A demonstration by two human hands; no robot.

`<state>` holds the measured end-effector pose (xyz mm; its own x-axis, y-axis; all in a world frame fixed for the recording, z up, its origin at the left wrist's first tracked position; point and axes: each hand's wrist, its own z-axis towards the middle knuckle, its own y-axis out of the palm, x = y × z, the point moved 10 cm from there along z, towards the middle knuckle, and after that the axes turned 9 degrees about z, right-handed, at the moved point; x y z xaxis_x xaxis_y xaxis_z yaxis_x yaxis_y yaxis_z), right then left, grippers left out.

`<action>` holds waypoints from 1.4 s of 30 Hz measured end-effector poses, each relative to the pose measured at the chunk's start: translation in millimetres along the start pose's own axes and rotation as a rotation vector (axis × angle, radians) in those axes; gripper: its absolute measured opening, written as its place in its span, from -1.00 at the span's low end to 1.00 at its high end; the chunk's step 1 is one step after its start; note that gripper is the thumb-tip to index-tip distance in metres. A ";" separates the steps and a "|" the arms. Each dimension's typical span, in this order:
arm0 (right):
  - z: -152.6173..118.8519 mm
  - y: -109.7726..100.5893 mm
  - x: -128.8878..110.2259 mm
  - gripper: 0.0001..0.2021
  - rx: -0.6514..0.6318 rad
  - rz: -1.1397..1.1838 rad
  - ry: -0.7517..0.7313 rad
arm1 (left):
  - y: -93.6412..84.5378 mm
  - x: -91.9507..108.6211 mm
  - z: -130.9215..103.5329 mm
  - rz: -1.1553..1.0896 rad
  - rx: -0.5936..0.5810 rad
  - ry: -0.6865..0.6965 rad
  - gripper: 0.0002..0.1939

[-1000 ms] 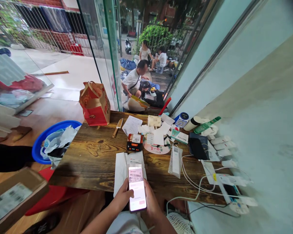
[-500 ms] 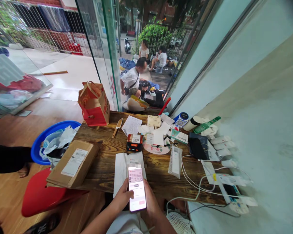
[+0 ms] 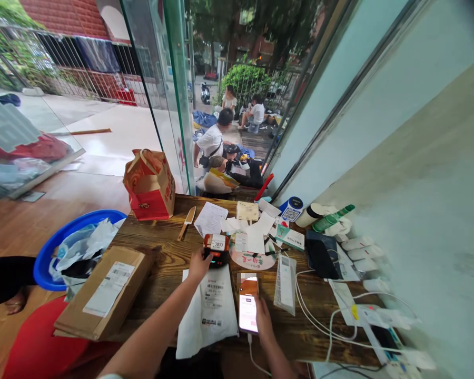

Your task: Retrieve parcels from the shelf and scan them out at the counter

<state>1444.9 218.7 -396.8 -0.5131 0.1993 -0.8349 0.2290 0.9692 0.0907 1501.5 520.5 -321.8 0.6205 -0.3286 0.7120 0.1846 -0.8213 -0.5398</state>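
My right hand holds a lit smartphone from its right side, with a white cable plugged into the lower end. My left hand is at the left side of a small black and orange label printer, fingers closed on its edge and thumb at the front. A label reading 3033 sticks out of its top. Between my arms lies a white mailing bag with a printed shipping label, its left part folded over.
A taped cardboard box lies at the table's left edge, near a red paper bag. A knife rests behind the printer. Papers, white cables and a green bottle occupy the right. People are outside beyond the glass.
My left hand has left the phone and reached forward to the printer. My right hand has moved the phone to the right, uncovering the mailing bag's label.
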 end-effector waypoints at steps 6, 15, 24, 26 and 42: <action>19.8 13.5 -71.0 -0.48 0.069 -0.311 -0.376 | 0.9 40.7 58.3 0.184 -0.034 0.045 -0.74; 42.2 164.2 -133.3 -0.88 -0.435 -0.436 -0.712 | 17.9 72.8 55.9 0.278 -0.232 0.285 -0.84; 42.2 188.5 -141.2 -0.80 -0.530 -0.423 -0.815 | 19.0 78.3 64.5 0.234 -0.262 0.371 -0.92; 46.1 190.4 -142.8 -0.81 -0.529 -0.415 -0.806 | 22.0 75.0 70.0 0.241 -0.250 0.355 -0.92; 37.5 200.2 -150.6 -0.86 -0.552 -0.430 -0.723 | 26.6 50.7 88.0 0.269 -0.126 0.125 -0.79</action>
<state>1599.0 377.3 -273.3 0.2050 -0.1411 -0.9685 -0.3675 0.9060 -0.2098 1604.9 523.0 -339.6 0.5345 -0.5898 0.6054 -0.0740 -0.7461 -0.6617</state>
